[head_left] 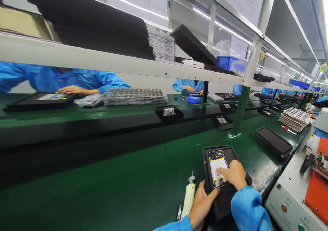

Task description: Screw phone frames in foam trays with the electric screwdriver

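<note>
An opened phone (216, 164) with a white battery and yellow strips lies face up in a black tray (224, 203) at the lower right. My left hand (203, 202) is closed on the tray's left edge, its thumb reaching over to the phone's lower corner. Over the phone's right side, my right hand (236, 174) has one digit pressed on the battery; its other fingers curl at the right edge, partly hidden. A pale electric screwdriver (189, 195) stands just left of my left hand, bit pointing up.
Behind runs a dark conveyor belt (123, 128) carrying trays with phones (169, 112). A green post (241, 111) rises beyond my tray. At right are another black tray (274, 140), stacked sheets (294, 118) and a machine (289, 200). Co-workers in blue sleeves (107, 80) sit opposite.
</note>
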`<state>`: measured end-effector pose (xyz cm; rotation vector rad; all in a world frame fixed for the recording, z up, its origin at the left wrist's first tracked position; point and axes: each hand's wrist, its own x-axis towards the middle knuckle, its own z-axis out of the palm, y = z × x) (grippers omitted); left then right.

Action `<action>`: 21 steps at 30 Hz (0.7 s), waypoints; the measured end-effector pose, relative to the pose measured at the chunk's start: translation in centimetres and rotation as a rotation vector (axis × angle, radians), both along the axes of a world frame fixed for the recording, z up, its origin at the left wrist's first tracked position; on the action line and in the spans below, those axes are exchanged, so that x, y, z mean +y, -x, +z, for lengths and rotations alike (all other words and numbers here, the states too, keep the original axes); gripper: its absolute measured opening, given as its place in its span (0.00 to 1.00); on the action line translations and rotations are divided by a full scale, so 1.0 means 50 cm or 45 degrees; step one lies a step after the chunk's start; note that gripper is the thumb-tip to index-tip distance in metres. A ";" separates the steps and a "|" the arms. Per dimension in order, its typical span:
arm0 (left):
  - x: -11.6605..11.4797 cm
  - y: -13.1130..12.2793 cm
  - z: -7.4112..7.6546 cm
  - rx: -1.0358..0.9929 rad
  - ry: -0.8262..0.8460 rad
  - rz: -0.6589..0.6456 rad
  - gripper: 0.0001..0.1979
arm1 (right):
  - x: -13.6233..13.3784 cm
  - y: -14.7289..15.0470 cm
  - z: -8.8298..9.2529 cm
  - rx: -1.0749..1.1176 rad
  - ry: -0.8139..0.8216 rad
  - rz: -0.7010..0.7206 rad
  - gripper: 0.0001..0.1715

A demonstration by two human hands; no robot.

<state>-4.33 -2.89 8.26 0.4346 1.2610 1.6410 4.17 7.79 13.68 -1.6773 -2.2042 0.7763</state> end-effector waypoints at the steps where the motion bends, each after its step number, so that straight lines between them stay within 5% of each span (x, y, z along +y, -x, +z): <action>1: -0.002 -0.005 0.000 -0.014 -0.008 0.009 0.27 | 0.010 -0.002 0.000 0.038 0.048 -0.006 0.25; 8: -0.008 -0.006 -0.039 0.147 -0.015 0.092 0.35 | 0.048 -0.014 0.010 0.342 0.520 0.150 0.27; 12: 0.013 -0.013 -0.053 0.127 -0.002 0.100 0.36 | 0.040 -0.017 0.027 0.643 0.564 0.194 0.27; 17: 0.026 -0.034 0.004 0.119 -0.006 -0.028 0.38 | 0.043 -0.063 0.074 1.042 0.408 0.178 0.33; 21: -0.014 -0.004 0.058 0.296 0.149 -0.087 0.43 | 0.018 -0.130 0.107 1.175 0.350 0.182 0.36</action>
